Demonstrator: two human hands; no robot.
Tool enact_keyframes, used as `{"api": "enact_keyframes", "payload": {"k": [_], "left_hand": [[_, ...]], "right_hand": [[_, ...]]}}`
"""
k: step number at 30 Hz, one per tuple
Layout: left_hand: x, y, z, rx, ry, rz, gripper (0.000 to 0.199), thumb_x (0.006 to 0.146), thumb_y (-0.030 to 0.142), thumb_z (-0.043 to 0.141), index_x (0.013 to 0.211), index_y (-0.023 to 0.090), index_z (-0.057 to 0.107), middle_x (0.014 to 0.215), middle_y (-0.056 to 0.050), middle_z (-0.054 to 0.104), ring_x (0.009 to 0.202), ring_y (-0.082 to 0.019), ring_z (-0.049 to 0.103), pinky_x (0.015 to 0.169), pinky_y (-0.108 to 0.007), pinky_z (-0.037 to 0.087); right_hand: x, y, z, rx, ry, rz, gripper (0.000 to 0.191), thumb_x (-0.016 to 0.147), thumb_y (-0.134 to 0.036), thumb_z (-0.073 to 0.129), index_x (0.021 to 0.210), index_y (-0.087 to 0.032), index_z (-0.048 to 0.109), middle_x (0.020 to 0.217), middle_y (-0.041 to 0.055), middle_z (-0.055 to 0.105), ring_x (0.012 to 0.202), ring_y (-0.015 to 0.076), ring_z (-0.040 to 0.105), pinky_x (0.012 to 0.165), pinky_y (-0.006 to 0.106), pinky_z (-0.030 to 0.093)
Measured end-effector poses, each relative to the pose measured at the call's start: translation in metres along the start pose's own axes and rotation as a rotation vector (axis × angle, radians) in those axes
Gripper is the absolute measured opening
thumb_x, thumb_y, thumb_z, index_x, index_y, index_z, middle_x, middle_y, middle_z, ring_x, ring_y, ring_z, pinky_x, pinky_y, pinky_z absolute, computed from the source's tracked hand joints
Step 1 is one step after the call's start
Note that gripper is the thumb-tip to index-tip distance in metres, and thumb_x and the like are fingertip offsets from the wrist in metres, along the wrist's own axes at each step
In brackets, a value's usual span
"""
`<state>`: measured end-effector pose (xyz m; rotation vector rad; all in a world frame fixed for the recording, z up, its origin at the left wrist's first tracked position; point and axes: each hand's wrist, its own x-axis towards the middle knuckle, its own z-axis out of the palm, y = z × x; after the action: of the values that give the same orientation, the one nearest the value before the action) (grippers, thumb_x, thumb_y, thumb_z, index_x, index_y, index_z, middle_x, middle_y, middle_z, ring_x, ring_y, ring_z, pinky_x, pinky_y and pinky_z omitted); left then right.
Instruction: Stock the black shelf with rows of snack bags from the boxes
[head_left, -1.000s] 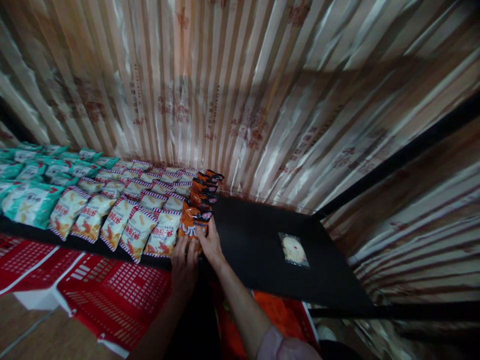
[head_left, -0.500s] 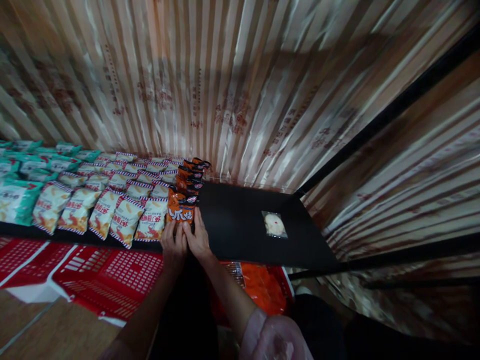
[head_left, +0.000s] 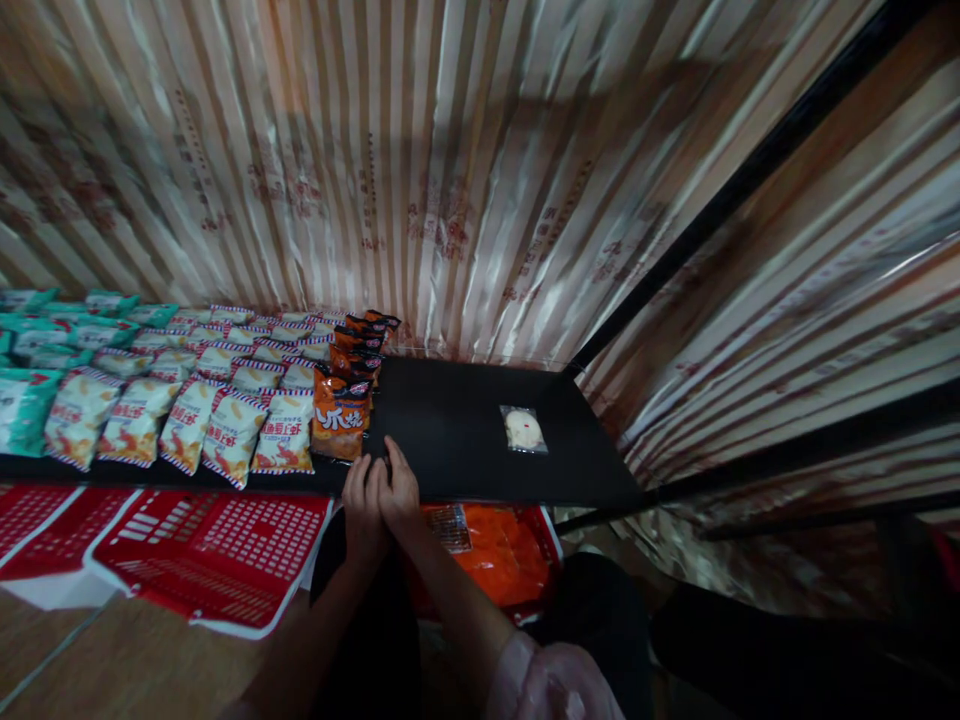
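At the shelf's front edge my left hand [head_left: 365, 507] and my right hand [head_left: 400, 490] lie close together, partly overlapping. Nothing shows in either one; the fingers of both are stretched out, apart from the bags. Just above them an orange snack bag [head_left: 339, 418] with black ends leans at the front of a short row. Several more orange bags [head_left: 352, 362] stand behind it. To its left is a white snack bag [head_left: 285, 430] with a red-and-blue striped edge, one of several rows of the same kind.
Teal bags [head_left: 30, 405] fill the left end of the black shelf [head_left: 442, 430]. A small clear packet [head_left: 524, 429] with a round white item lies on its right part. Below are a red basket [head_left: 232, 550] and an orange package [head_left: 502, 555]. Striped sheeting [head_left: 405, 150] hangs behind black bars [head_left: 720, 200].
Both hands have let go of the front orange bag and drawn down and slightly right, off its lower edge. The bag stays in its row. The view has shifted a little to the right.
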<state>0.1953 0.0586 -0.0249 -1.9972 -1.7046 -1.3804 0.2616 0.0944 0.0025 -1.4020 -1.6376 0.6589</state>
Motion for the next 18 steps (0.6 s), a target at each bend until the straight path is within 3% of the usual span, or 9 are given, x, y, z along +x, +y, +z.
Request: {"api": "enact_keyframes", "payload": {"k": [6, 12, 15, 18], "left_hand": [[-0.028, 0.024, 0.002, -0.116, -0.082, 0.132, 0.048, 0.091, 0.020, 0.031, 0.137, 0.014, 0.023, 0.121, -0.016, 0.049, 0.121, -0.024, 0.041, 0.095, -0.044, 0.042], [-0.055, 0.042, 0.005, -0.111, -0.229, 0.227, 0.047, 0.088, 0.016, 0.033, 0.134, 0.015, 0.030, 0.116, -0.015, 0.055, 0.115, -0.023, 0.048, 0.093, -0.040, 0.044], [-0.069, 0.049, 0.013, -0.130, -0.393, 0.255, 0.045, 0.086, 0.015, 0.032, 0.131, 0.014, 0.036, 0.114, -0.015, 0.057, 0.113, -0.023, 0.050, 0.094, -0.041, 0.045], [-0.077, 0.057, 0.020, -0.151, -0.668, 0.182, 0.049, 0.084, 0.014, 0.034, 0.132, 0.012, 0.036, 0.124, -0.016, 0.052, 0.120, -0.023, 0.045, 0.097, -0.042, 0.041]], "right_hand": [[-0.026, 0.015, -0.029, 0.099, 0.030, -0.096, 0.042, 0.080, -0.012, 0.034, 0.116, -0.017, 0.057, 0.111, 0.0080, 0.063, 0.104, 0.0153, 0.058, 0.094, 0.031, 0.044], [-0.059, 0.035, -0.068, 0.038, 0.007, -0.147, 0.032, 0.084, -0.015, 0.035, 0.097, -0.019, 0.064, 0.094, 0.0058, 0.066, 0.091, 0.0154, 0.059, 0.083, 0.029, 0.047], [-0.072, 0.055, -0.082, -0.069, -0.042, -0.114, 0.031, 0.083, -0.013, 0.036, 0.090, -0.020, 0.065, 0.086, 0.0052, 0.066, 0.084, 0.0156, 0.060, 0.077, 0.028, 0.047], [-0.075, 0.074, -0.091, -0.239, -0.160, -0.011, 0.032, 0.082, -0.011, 0.036, 0.090, -0.019, 0.066, 0.087, 0.0067, 0.068, 0.084, 0.0166, 0.060, 0.080, 0.028, 0.046]]}}
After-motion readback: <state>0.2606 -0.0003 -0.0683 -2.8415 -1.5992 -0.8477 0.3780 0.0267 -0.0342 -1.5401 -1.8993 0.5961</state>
